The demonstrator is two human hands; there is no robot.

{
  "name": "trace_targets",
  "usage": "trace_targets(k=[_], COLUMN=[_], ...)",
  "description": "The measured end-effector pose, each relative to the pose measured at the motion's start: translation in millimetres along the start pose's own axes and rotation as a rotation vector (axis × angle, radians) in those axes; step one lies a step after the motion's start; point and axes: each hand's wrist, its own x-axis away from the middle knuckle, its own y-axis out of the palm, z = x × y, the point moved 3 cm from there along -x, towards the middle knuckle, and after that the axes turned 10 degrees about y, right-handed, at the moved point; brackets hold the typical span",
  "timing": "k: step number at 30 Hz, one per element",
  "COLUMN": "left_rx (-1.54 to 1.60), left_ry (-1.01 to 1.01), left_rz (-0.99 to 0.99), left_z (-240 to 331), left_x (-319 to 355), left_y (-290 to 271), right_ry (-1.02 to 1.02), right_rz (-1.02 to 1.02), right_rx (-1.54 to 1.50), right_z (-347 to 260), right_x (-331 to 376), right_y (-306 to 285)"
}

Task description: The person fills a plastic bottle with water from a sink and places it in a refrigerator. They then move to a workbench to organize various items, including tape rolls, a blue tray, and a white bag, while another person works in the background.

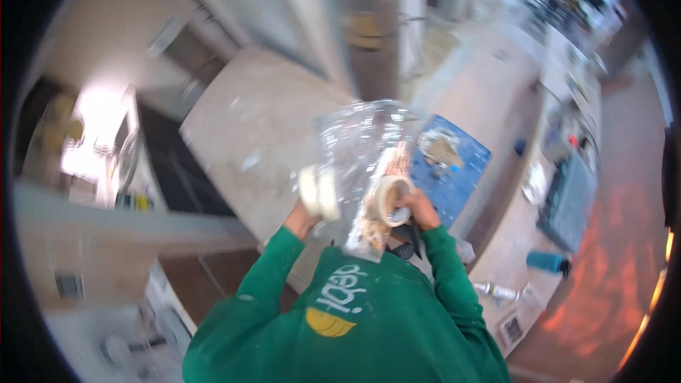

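Note:
My left hand (pixel 301 218) is closed round cream-coloured tape rolls (pixel 319 193), two of which show side by side. A single cream tape roll (pixel 391 200) is in my right hand (pixel 423 209), its open core facing up and some fingers hooked into it. Between my hands hangs a crumpled clear plastic bag (pixel 358 138), shiny and spread out beyond the rolls. Its lower part reaches toward my chest, with orange-brown tones showing through. Whether the left rolls sit inside the plastic, I cannot tell. Motion blurs the fingers somewhat.
A pale tabletop (pixel 237 124) lies ahead on the left. Past my right hand is a blue board (pixel 461 188) with small items on it. Along the right, a curved counter (pixel 489 259) carries a grey-green case (pixel 567 202), a teal bottle (pixel 546 262) and a white tube (pixel 496 291).

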Motion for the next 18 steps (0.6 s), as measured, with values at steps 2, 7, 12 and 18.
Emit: trace_targets(k=[2,7,12,18], left_rx=[-0.015,0.250,0.627,0.385], left_ry=[0.094,0.123,0.038,0.020], left_rz=[-0.027,0.093,0.469,0.700], left_z=[5,29,35,-18], left_x=[10,40,66,99], left_y=[4,26,29,-1], right_ry=[0.089,0.126,0.151,0.284], right_rz=[-0.018,-0.029,0.182,0.341], right_rx=[0.011,-0.032,0.016,0.116], right_z=[-1,-5,2,5], right_x=[8,18,20,48], right_y=[-1,1,-42,-133])
